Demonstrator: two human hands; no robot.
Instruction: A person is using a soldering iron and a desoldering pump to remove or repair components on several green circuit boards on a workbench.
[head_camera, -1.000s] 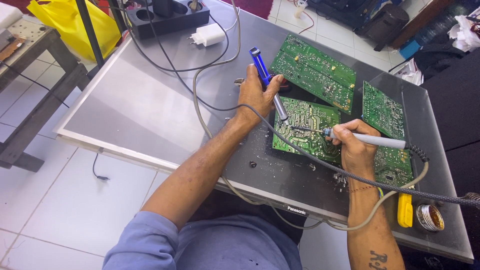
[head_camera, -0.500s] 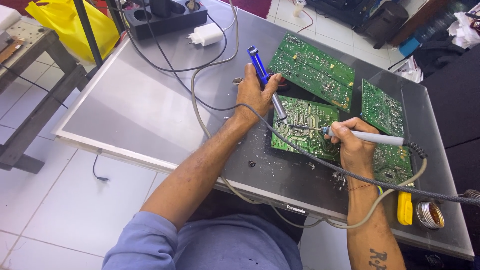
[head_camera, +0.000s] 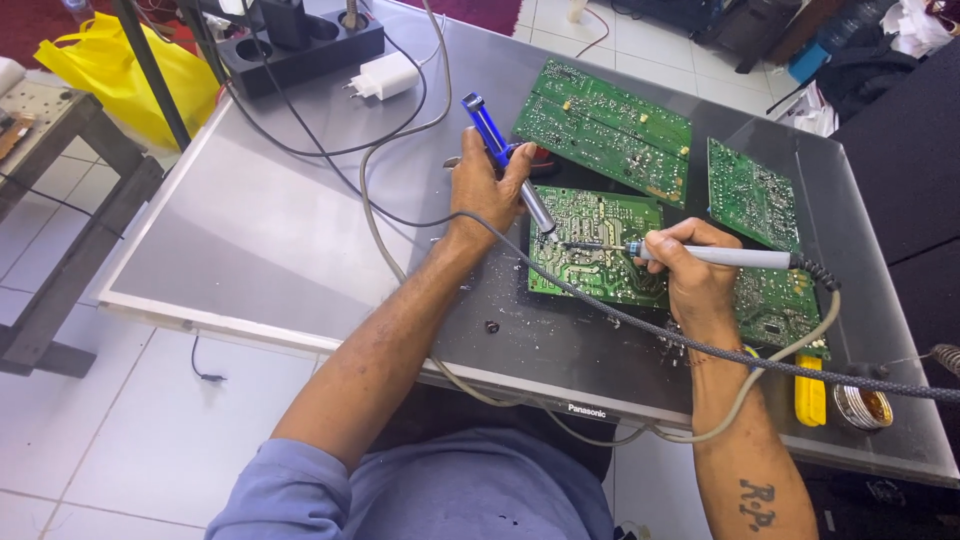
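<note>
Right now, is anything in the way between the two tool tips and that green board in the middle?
Nothing visible. The soldering iron in the right hand and the blue desoldering pump in the left hand both reach the middle circuit board unobstructed.

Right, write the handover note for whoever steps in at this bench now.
Left hand holds the blue desoldering pump, its tip down on the middle circuit board.
Right hand holds the soldering iron, its tip at the same spot on that board.
Two more green boards lie behind and to the right.
Solder bits lie scattered on the grey panel.
Done: both tools on one joint. Left: cannot tell if it is cleared.
</note>
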